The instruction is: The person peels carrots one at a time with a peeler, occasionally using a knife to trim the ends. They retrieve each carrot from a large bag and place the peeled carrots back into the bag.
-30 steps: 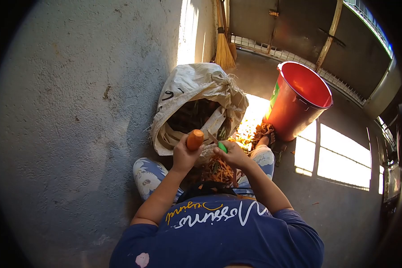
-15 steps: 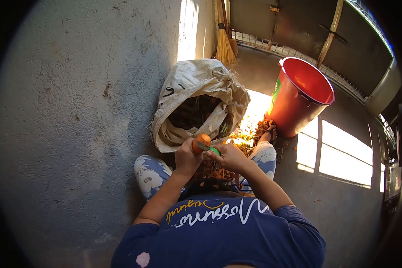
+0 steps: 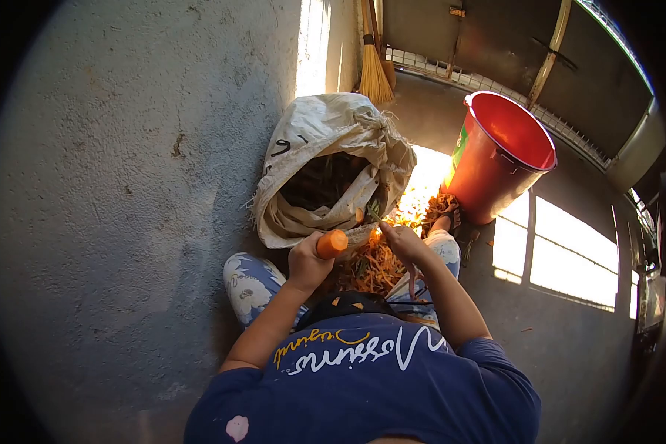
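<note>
Near a white sack point(image 3: 322, 117): left hand point(image 3: 307, 263), closed around an orange carrot point(image 3: 332, 243), blunt end exposed, remainder hidden by the grasp. Right hand point(image 3: 407, 243), just beside, apart from the carrot; fingers curled, hold blurred, impossible to tell what, if anything, within. Sack mouth wide; contents dark, hard to make out. Red bucket point(image 3: 488, 174), right of sack; bottom out of sight. Orange shavings point(image 3: 368, 270), heaped between patterned trouser legs point(image 3: 251, 288).

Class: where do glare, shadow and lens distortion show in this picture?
Head view: glare bleaches some peelings beside the red bucket; head view: the inside of the sack is dark; head view: the pale grid strip seems bowed, corners black.
</note>
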### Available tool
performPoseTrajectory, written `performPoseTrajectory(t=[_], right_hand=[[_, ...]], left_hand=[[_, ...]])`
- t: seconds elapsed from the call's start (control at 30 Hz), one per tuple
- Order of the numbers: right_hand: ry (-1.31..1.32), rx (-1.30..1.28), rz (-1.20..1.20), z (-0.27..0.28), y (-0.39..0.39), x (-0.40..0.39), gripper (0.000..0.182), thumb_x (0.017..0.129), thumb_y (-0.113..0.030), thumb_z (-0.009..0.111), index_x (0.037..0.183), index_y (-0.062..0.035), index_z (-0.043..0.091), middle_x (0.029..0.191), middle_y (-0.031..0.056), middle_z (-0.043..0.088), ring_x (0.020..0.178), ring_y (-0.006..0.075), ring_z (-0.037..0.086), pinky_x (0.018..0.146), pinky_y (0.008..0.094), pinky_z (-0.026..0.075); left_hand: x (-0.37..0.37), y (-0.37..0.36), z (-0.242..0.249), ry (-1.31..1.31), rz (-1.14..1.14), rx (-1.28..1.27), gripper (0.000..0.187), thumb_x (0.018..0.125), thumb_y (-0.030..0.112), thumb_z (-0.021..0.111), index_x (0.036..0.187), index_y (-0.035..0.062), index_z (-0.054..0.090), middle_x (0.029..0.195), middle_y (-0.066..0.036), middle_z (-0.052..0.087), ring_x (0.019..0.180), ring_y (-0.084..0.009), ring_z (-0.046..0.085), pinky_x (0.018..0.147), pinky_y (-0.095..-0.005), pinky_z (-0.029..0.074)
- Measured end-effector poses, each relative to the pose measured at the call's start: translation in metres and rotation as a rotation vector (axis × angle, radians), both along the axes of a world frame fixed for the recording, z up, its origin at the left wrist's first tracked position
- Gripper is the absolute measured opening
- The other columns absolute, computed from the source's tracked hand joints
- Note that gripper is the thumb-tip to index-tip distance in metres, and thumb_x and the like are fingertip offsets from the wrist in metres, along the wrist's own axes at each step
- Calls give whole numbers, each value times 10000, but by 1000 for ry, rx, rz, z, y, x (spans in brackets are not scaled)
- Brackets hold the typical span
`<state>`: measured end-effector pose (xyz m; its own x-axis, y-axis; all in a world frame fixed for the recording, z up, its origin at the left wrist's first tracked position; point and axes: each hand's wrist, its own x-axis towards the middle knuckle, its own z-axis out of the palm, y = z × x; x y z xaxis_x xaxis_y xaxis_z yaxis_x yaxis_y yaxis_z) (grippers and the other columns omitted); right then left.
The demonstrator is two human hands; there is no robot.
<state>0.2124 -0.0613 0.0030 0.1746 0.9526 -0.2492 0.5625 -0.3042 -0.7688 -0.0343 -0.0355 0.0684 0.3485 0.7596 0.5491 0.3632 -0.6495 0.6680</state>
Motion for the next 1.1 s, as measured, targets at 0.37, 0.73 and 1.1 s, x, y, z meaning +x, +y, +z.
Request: performPoseTrajectory(t=[0.37, 0.73, 1.1], right_hand=[[80, -44, 405, 116, -34, -65, 640, 848, -581, 413, 824, 28, 604, 674, 170, 587, 661, 261, 582, 654, 357, 449], [58, -4, 211, 36, -13, -28, 691, 888, -566, 287, 842, 39, 616, 649, 168, 582, 692, 273, 588, 686, 366, 445], [-39, 56, 390, 98, -37, -69, 522, 856, -521, 441, 827, -28, 611, 669, 146, 604, 681, 298, 605, 666, 376, 462]], left_hand=[[1, 9, -13, 258, 64, 215, 168, 643, 133, 679, 761, 87, 568, 678, -80, 587, 624, -285, 593, 557, -373, 476], [1, -1, -8, 19, -22, -3, 206, 619, 94, 700, 791, 56, 593, 718, -135, 607, 670, -325, 599, 594, -349, 481], [5, -5, -27, -95, -169, -489, 194, 679, 36, 653, 861, 11, 590, 767, -33, 615, 712, -90, 568, 650, -250, 459]])
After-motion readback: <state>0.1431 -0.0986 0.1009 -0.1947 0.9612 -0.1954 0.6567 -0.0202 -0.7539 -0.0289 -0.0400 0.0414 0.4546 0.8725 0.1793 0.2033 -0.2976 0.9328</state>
